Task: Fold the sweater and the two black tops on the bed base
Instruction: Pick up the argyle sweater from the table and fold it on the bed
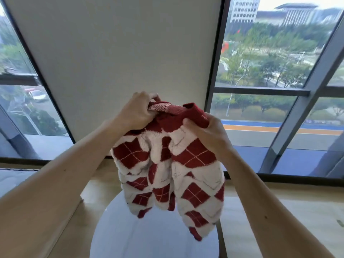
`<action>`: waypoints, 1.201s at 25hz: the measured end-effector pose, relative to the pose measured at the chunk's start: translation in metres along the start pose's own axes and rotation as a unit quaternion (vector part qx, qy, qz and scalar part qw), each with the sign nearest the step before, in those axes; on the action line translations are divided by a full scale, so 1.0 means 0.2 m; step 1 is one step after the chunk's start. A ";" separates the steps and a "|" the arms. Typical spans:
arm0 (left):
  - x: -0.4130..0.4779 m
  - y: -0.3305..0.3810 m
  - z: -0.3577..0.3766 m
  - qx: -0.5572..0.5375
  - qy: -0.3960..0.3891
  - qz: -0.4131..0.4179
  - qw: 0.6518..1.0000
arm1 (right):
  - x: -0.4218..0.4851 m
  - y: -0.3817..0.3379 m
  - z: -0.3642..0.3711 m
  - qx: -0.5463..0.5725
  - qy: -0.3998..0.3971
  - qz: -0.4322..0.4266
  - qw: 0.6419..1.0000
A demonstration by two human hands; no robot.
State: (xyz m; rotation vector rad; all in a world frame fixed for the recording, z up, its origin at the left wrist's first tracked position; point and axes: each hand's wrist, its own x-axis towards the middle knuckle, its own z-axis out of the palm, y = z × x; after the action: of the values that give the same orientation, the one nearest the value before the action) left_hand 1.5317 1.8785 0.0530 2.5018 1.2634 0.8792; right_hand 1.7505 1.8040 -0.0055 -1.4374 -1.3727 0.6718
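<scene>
On sweater (167, 174) top, tightly curled fingers (144, 104)

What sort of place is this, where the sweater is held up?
Probably an upper-floor apartment or hotel room: tall windows look down on trees and a road, with a round white table below the sweater.

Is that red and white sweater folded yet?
Not folded. The sweater hangs bunched in the air, gripped at its top by the left hand and right hand.
</scene>
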 end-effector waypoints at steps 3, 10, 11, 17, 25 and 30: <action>-0.01 0.08 -0.11 0.005 -0.025 0.032 0.999 | 0.01 -0.10 0.00 0.046 0.065 -0.008 0.997; -0.01 0.19 -0.28 -0.052 -0.059 -0.005 0.997 | -0.02 -0.29 -0.06 0.106 0.169 -0.014 0.980; -0.01 0.18 -0.31 -0.042 -0.076 -0.009 0.996 | -0.02 -0.29 -0.07 0.110 0.174 -0.015 0.978; -0.03 0.17 -0.38 0.027 -0.121 -0.012 0.992 | -0.01 -0.35 -0.06 0.128 0.168 -0.009 0.977; -0.01 0.16 -0.38 -0.088 -0.145 -0.019 0.985 | -0.03 -0.43 -0.10 -0.113 0.152 -0.080 0.979; 0.06 0.14 -0.31 0.042 -0.035 0.046 0.997 | 0.00 -0.38 -0.14 -0.191 0.185 -0.085 0.960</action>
State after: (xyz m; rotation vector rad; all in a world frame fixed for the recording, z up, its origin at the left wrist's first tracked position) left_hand 1.5194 1.8667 0.1193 2.6500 1.1960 0.7665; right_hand 1.7460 1.7857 0.0733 -1.6222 -1.3485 0.0144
